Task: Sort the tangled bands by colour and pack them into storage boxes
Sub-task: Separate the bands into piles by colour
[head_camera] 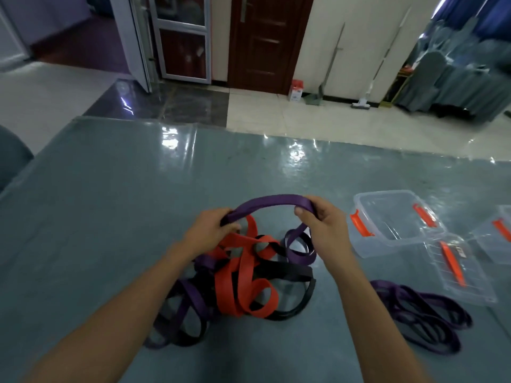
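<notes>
Hands raised over the table (110,189): your left hand (210,230) and right hand (323,225) each pinched one end of a purple band (276,201), arching it above the tangled pile (243,280), likely to free it. Sorted purple bands (420,313) lay beside the open box (392,217), apparently awaiting packing.

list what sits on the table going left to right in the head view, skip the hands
tangled pile of bands → sorted purple bands → open clear box → clear lid with orange handle → second clear box at the right edge
</notes>
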